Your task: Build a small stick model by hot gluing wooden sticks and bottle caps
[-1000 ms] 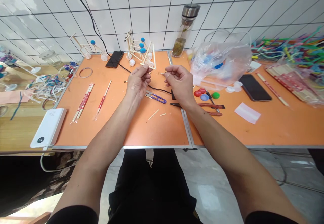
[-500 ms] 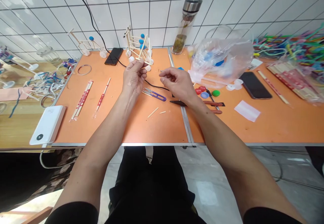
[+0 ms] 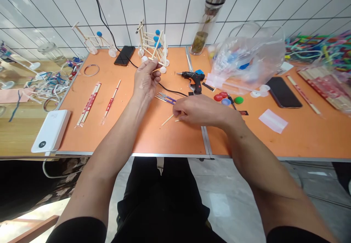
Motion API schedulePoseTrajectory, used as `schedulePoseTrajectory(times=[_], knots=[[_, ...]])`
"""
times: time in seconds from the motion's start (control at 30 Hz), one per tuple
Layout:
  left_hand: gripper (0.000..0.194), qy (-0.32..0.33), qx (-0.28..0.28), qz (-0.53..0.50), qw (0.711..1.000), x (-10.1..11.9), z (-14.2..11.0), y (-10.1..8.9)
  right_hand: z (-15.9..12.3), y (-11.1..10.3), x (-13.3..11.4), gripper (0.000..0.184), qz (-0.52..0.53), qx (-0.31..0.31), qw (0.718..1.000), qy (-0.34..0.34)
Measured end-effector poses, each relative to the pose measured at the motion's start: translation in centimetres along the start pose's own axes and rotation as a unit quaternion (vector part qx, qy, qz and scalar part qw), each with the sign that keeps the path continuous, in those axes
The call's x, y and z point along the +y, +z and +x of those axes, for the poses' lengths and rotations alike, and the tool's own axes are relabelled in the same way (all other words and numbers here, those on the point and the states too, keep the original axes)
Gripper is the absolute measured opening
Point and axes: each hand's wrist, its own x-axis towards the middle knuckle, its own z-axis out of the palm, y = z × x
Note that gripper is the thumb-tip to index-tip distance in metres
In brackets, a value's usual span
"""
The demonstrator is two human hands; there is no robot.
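My left hand (image 3: 147,79) pinches joined thin wooden sticks (image 3: 155,49) between thumb and fingertips, above the table. Behind it stands a stick model (image 3: 142,40) with blue balls and white wheels, partly overlapped by the held sticks. My right hand (image 3: 196,109) is low over the table, fingers curled down beside a loose thin stick (image 3: 167,120) and a shorter stick piece (image 3: 177,120). Whatever is between its fingertips is hidden. Purple-handled thread snips (image 3: 166,98) lie between the hands, partly covered by the right one. A black glue gun (image 3: 194,79) rests beyond that hand.
Two phones (image 3: 124,55) (image 3: 283,92), a power bank (image 3: 52,130), wrapped chopsticks (image 3: 89,104) and coloured caps (image 3: 239,100) lie about. A tall tea bottle (image 3: 207,21) and a plastic bag (image 3: 241,63) stand at the back. Another stick model (image 3: 94,40) is far left.
My right hand has come down and nearer to me, from beside the left hand to the loose sticks. The glue gun is now uncovered. My left hand keeps its hold.
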Motion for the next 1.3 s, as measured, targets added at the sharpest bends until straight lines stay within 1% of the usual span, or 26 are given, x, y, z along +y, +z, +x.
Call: schedulePoseTrajectory(times=[0.1, 0.2, 0.3, 0.4, 0.47, 0.53, 0.63, 0.7, 0.77, 0.9, 1.0, 1.07, 1.13, 1.3], knots=[[0.037, -0.002, 0.001, 0.003, 1.000, 0.0, -0.1, 0.1, -0.7, 0.8, -0.3, 0.013, -0.037, -0.018, 0.999, 0.004], [0.036, -0.003, 0.001, 0.003, 1.000, 0.0, -0.3, 0.1, -1.1, 2.1, -0.3, 0.019, -0.042, -0.020, 0.999, -0.016], [0.036, 0.001, -0.005, 0.000, 1.000, 0.0, -0.3, 0.1, -1.7, 3.5, -0.2, 0.022, -0.101, -0.003, 0.994, -0.034], [0.033, 0.004, -0.005, 0.004, 1.000, 0.1, -0.3, 0.1, -2.5, 4.6, 0.1, 0.025, -0.169, 0.025, 0.984, -0.058], [0.031, 0.000, -0.001, 0.004, 1.000, 0.1, -0.3, 0.1, -3.0, 5.1, 0.5, 0.024, -0.181, 0.047, 0.980, -0.070], [0.030, -0.002, -0.003, 0.000, 1.000, 0.1, -0.3, 0.1, -3.4, 5.3, 1.0, 0.021, -0.163, 0.066, 0.983, -0.052], [0.029, -0.002, -0.012, -0.007, 1.000, 0.0, -0.3, 0.1, -3.9, 5.1, 1.9, 0.020, -0.103, 0.091, 0.990, 0.004], [0.031, -0.002, -0.014, -0.009, 1.000, 0.0, -0.3, 0.1, -4.0, 4.7, 2.4, 0.021, -0.047, 0.127, 0.991, 0.013], [0.032, -0.002, -0.017, -0.004, 1.000, 0.1, -0.4, 0.1, -3.8, 4.1, 2.8, 0.020, 0.010, 0.194, 0.981, 0.003], [0.031, -0.002, -0.029, 0.004, 1.000, 0.1, -0.8, 0.3, -2.6, 2.1, 2.7, 0.015, 0.066, 0.352, 0.934, 0.002], [0.032, -0.002, -0.040, 0.007, 0.999, -0.1, -1.1, 0.5, -1.0, 1.0, 2.4, 0.010, 0.100, 0.432, 0.896, 0.010], [0.033, 0.000, -0.047, 0.016, 0.999, -0.3, -1.3, 0.6, 0.0, 0.8, 2.4, 0.010, 0.120, 0.458, 0.881, 0.017], [0.034, 0.000, -0.052, 0.026, 0.998, -0.5, -1.6, 0.7, 0.8, 1.0, 2.5, 0.011, 0.132, 0.472, 0.871, 0.024], [0.032, 0.005, -0.075, 0.054, 0.996, -1.0, -2.3, 1.1, 1.2, 1.7, 2.5, 0.017, 0.113, 0.492, 0.862, 0.042]])
